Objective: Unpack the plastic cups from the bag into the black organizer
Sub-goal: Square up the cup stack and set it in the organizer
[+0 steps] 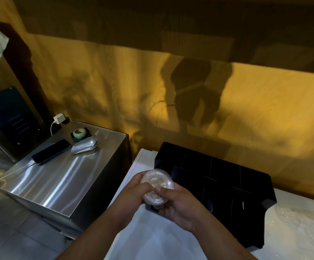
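**Desk:** What do the containers hold?

**Photographer:** A black organizer (218,175) stands on a white table (152,239), backed by a yellow curtain (265,109). Thin dividers cut it into box-shaped compartments, but their insides are too dark to read. A crinkled clear bag (302,228) lies on the table just right of it, and I cannot make out what is in it.

**Desk:** And the cups?

**Photographer:** The plastic cups (157,186) are off the table, at the organizer's near left corner, held in both hands. The left hand (133,192) curls its fingers round their left side. The right hand (178,209) grips from below and right, with its thumb on the round face. I cannot tell how many are nested.

**Desk:** Which way do they point?

**Photographer:** One round end faces the camera, so the long axis runs up toward the viewer, with the other end tipped down toward the table. I cannot tell whether the near end is the base or the mouth.

**Desk:** Materials?

**Photographer:** The cups are thin clear plastic with ribbed edges and concentric rings on the near face. The organizer is matte black with flat panels. To the left is a brushed-steel cabinet (62,177) – it carries a dark phone (51,153), a rounded metal scoop (85,147) and a small green bowl (80,133) on a black stand
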Demonstrator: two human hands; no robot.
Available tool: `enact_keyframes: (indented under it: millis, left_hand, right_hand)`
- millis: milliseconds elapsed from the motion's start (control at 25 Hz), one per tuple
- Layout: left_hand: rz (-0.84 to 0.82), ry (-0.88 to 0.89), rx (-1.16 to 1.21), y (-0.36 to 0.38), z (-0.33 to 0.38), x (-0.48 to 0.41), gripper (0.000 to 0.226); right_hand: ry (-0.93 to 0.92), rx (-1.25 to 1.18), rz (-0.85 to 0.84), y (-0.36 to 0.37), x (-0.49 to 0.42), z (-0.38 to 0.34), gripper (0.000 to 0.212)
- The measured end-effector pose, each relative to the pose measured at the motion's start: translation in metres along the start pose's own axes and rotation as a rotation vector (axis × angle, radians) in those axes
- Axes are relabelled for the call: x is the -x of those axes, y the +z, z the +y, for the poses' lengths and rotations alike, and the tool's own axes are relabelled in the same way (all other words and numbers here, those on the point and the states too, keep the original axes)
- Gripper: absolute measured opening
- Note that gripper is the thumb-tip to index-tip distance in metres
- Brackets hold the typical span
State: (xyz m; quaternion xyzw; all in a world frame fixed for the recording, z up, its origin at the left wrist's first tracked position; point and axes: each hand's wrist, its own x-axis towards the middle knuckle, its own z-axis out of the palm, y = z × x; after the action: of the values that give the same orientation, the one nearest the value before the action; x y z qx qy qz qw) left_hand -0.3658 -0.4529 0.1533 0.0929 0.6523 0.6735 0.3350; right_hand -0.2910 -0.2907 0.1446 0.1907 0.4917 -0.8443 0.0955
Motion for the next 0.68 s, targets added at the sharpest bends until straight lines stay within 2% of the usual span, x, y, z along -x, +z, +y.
enact_keyframes:
  millis: [120, 280, 360, 480, 520, 600, 680]
  left_hand:
    - [0.064, 0.005, -0.122, 0.001, -0.009, -0.004, 0.039]
    - [0.138, -0.036, -0.233, -0.002, -0.015, -0.013, 0.047]
    - [0.135, -0.033, -0.343, -0.002, -0.016, -0.018, 0.043]
    - [0.184, -0.018, -0.459, -0.001, -0.014, -0.026, 0.034]
    - [0.211, -0.04, -0.449, -0.001, -0.012, -0.029, 0.032]
    - [0.213, -0.183, -0.247, -0.002, -0.005, -0.034, 0.031]
    - [0.095, -0.36, 0.019, -0.004, 0.002, -0.035, 0.043]
  right_hand:
    - [-0.044, 0.079, 0.055, -0.008, 0.0, -0.004, 0.043]
    - [-0.097, 0.402, 0.239, -0.017, -0.003, -0.005, 0.021]
    - [-0.165, 0.56, 0.302, -0.022, -0.007, -0.007, 0.013]
    - [-0.306, 0.796, 0.37, -0.027, -0.011, -0.008, 0.014]
    - [-0.358, 0.864, 0.384, -0.029, -0.012, -0.009, 0.016]
    - [-0.506, 1.047, 0.399, -0.035, -0.011, -0.01, 0.018]
    - [-0.697, 1.298, 0.373, -0.039, -0.011, -0.009, 0.027]
